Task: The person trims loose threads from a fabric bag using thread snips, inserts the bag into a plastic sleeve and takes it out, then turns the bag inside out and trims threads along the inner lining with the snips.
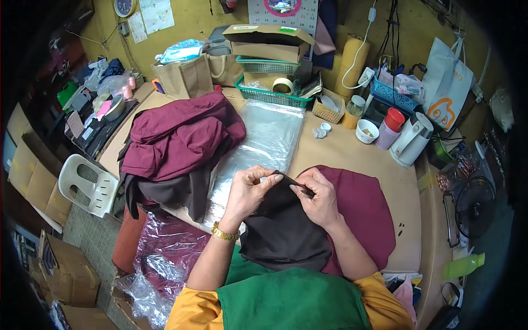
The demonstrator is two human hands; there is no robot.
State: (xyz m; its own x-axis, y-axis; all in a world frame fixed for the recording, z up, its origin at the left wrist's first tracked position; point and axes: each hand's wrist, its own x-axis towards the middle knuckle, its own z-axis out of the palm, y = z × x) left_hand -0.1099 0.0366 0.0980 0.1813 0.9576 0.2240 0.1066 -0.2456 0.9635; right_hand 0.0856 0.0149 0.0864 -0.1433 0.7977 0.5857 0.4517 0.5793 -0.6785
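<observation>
Dark brown fabric [286,231] hangs from both my hands over the table's front edge, its narrow upper edge stretched between them. My left hand [250,190] pinches one end of that edge, and my right hand [318,195] grips the other a short way to the right. Maroon fabric [357,212] lies beside and partly under my right forearm; whether it joins the brown cloth is hidden. To the left rests a heap of maroon cloth [179,132] with dark brown parts beneath. A stack of clear plastic bags [269,135] lies flat behind my left hand.
Green baskets [272,98] holding a tape roll [282,86] stand at the back. A white bowl [367,132], a red-lidded container [393,118] and an electric kettle [411,140] line the right. Plastic-wrapped maroon cloth [170,242] sits below left, near a white plastic chair [88,184].
</observation>
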